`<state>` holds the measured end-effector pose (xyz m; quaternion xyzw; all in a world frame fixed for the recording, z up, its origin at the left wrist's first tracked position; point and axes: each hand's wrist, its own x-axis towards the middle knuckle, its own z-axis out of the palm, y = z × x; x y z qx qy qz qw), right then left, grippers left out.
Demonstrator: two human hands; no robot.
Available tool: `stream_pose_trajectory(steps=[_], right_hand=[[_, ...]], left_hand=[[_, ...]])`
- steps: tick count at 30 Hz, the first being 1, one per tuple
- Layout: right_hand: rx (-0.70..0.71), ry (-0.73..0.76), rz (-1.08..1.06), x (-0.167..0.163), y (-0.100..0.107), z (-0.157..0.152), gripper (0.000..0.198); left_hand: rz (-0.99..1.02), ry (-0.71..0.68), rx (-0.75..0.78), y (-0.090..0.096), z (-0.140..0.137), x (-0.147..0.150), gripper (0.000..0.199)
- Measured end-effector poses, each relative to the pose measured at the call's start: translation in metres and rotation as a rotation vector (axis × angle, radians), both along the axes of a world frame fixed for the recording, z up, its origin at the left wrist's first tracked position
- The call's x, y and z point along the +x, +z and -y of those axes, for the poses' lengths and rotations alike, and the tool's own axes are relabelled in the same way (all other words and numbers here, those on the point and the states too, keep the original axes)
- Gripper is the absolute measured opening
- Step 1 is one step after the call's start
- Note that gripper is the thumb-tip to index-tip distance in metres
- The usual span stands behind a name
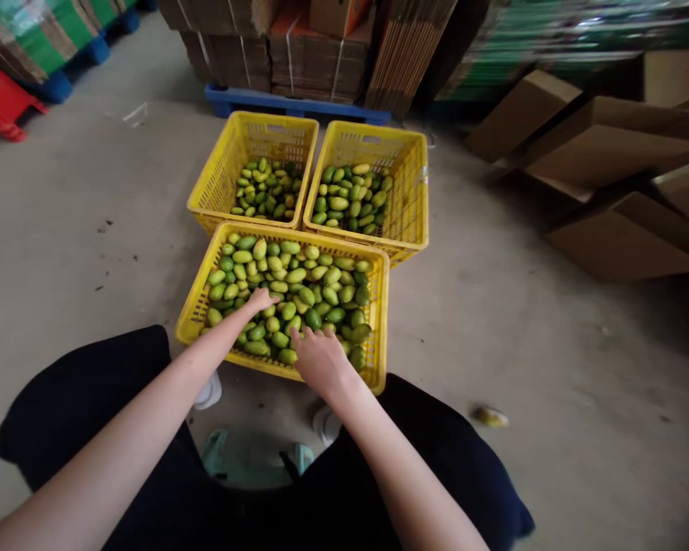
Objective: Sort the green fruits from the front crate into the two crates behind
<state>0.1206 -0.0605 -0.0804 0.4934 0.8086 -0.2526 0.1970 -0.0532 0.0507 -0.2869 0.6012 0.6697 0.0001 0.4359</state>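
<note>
— Where to look for the green fruits (307, 296)?

— In the front crate (382, 321), heaped nearly wall to wall. Just beyond, 2 more with fruit inside: a rear-left crate (207, 180) and a rear-right crate (410, 184).

— And the dark green fruit (313, 318), nearer to which hand?

— To the right hand (321, 358). Just ahead of the bent fingers, on the side away from the body. Touching or merely close? Hard to say.

— Off to which side from the left hand (261, 299)?

— To the right and slightly back toward the body, with other fruits between.

— Long axis?

— Too foreshortened to call. Clearer on the yellow fruit (279, 287) just beyond the left fingertips: roughly left to right, slantwise to the forearm.

— Fingers spread or together?

— On the right, leftmost digit splayed from the rest, others bent close together. On the left, bunched and aimed rightward. Pinching anything, with either? Cannot tell.
</note>
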Motion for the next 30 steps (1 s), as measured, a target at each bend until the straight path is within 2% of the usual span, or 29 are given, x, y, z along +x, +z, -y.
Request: stream_pose_trajectory(steps=[2,5,10,12,14,16,17,19,20,22,23,25,27,30], right_hand=[[-0.017,-0.014,0.019,0.004,-0.004,-0.001,0.051],[-0.028,-0.012,0.008,0.007,-0.014,0.000,0.056],[0.169,-0.114,-0.076,0.001,-0.027,0.005,0.073],[0.183,-0.167,-0.090,-0.002,-0.025,0.006,0.074],[0.114,-0.182,-0.088,-0.004,-0.020,0.007,0.068],[0.024,-0.174,-0.088,-0.003,-0.013,0.009,0.058],[-0.004,-0.175,-0.087,-0.003,-0.009,0.011,0.054],[-0.024,-0.183,-0.067,-0.001,-0.004,0.014,0.046],[-0.034,-0.181,-0.046,0.000,-0.002,0.016,0.044],[-0.089,-0.160,0.000,0.002,0.000,0.020,0.041],[-0.121,-0.144,0.017,0.002,0.000,0.021,0.040],[-0.161,-0.124,0.029,0.003,-0.003,0.024,0.040],[-0.159,-0.134,0.026,0.002,-0.005,0.025,0.040],[-0.119,-0.172,0.020,-0.004,-0.008,0.025,0.039]], left_hand=[[-0.028,0.033,-0.026,0.005,0.000,-0.003,0.030],[0.024,0.057,-0.037,0.025,-0.003,-0.012,0.019],[0.241,0.068,-0.065,0.072,0.006,-0.014,0.016],[0.436,0.168,-0.200,0.088,0.021,-0.004,0.015],[0.677,0.361,-0.407,0.100,0.041,0.009,0.014],[0.803,0.483,-0.567,0.106,0.058,0.019,0.017],[0.812,0.475,-0.611,0.107,0.063,0.021,0.020],[0.802,0.345,-0.624,0.104,0.063,0.018,0.021],[0.743,0.236,-0.559,0.100,0.057,0.014,0.022],[0.493,0.014,-0.289,0.088,0.039,0.002,0.028],[0.301,-0.058,-0.126,0.081,0.029,-0.004,0.029],[0.057,-0.103,0.056,0.065,0.010,-0.012,0.031],[-0.079,-0.152,0.120,0.050,-0.003,-0.013,0.033],[-0.247,-0.287,0.135,0.028,-0.012,-0.005,0.030]])
